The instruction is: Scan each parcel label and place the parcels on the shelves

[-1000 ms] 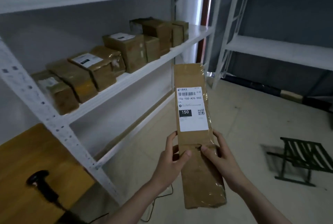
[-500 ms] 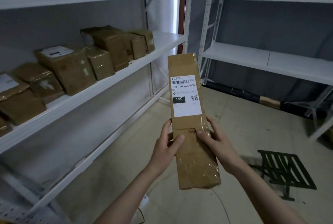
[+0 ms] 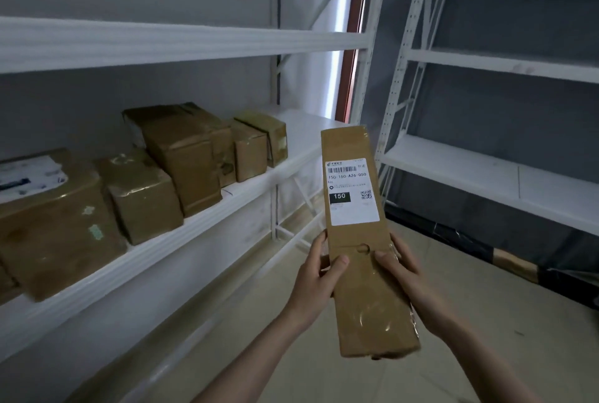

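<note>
Only the two forearms and the hands of the person are visible. The left hand [image 3: 313, 276] and the right hand [image 3: 409, 276] are bare (no gloves, no rings, no watch). Both forearms are also bare up to the lower picture edge, with no sleeve in view. The fingernails are short and plain.

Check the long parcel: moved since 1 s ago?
Yes. The long parcel, held by both hands, has travelled along the shelf toward its far end; it now sits level with the last boxes.
</note>
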Motion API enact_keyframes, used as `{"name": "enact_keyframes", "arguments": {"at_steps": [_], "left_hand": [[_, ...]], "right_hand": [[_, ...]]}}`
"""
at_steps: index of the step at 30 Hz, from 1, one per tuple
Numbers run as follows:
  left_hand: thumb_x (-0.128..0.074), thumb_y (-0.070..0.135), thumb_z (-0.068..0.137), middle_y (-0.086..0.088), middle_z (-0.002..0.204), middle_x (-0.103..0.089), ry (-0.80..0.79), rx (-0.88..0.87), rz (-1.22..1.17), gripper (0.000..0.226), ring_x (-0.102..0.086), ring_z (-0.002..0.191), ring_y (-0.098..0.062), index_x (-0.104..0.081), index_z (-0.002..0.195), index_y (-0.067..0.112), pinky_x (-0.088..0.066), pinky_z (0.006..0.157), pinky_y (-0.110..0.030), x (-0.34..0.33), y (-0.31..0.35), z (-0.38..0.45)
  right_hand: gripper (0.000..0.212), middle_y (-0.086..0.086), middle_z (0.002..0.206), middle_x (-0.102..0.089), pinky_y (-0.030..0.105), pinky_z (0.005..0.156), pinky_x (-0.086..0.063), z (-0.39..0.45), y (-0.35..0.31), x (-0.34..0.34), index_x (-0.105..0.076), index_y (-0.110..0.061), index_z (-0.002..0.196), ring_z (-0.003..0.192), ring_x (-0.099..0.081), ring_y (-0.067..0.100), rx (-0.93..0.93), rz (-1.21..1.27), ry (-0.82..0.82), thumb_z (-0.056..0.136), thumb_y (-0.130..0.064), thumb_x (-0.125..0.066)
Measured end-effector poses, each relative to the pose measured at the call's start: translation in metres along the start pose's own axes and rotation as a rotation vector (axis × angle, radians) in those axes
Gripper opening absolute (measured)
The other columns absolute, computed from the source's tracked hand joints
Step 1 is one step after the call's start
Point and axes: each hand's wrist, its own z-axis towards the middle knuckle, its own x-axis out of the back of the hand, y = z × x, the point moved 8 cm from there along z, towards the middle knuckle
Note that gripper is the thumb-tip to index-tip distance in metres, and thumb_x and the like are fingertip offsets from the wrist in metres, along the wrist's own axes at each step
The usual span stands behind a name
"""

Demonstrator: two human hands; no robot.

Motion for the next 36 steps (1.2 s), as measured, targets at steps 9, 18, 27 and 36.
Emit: {"name": "enact_keyframes", "arguments": {"at_steps": [9, 18, 27, 36], "left_hand": [[-0.051, 0.023, 0.100, 0.011, 0.098, -0.070, 0.062, 0.023, -0.043, 0.034, -0.069, 0.087, -0.004, -0.044, 0.129, 0.039, -0.055, 0.067, -0.021, 0.023, -0.002, 0.117], [-0.053, 0.023, 0.099, -0.001, 0.111, -0.067, 0.246, 0.033, -0.056, 0.036, -0.068, 0.095, -0.011, -0.043, 0.131, 0.037, -0.055, 0.069, -0.021, 0.048, -0.011, 0.265], [-0.063, 0.025, 0.094, 0.008, 0.123, -0.041, 0.596, -0.015, 0.326, 0.046, -0.051, 0.113, -0.006, -0.042, 0.135, 0.024, -0.043, 0.095, -0.020, 0.089, -0.005, 0.378], [-0.050, 0.048, 0.096, -0.006, 0.145, -0.041, 0.768, 0.000, 0.782, 0.058, -0.041, 0.131, -0.018, -0.047, 0.140, 0.011, -0.037, 0.111, -0.034, 0.124, -0.006, 0.387]], "right_hand": [[0.049, 0.001, 0.118, -0.064, 0.029, 0.072, -0.056, 0.127, -0.009, 0.005, -0.045, -0.052, 0.127, 0.095, -0.069, 0.020, -0.029, 0.112, -0.166, 0.080, -0.046, -0.057], [0.043, 0.008, 0.116, -0.067, 0.028, 0.069, -0.056, 0.302, -0.019, 0.025, -0.054, -0.031, 0.131, 0.094, -0.069, 0.023, 0.000, 0.177, -0.338, 0.089, -0.034, -0.058], [0.031, 0.005, 0.116, -0.068, 0.031, 0.083, -0.053, 0.462, -0.034, 0.016, -0.058, -0.029, 0.126, 0.104, -0.066, 0.024, -0.038, 0.018, -0.565, 0.095, -0.025, -0.050], [0.029, 0.008, 0.112, -0.070, 0.041, 0.090, -0.053, 0.541, -0.038, -0.057, -0.069, -0.024, 0.113, 0.103, -0.066, 0.028, -0.033, -0.060, -0.656, 0.085, -0.023, -0.063]]}}
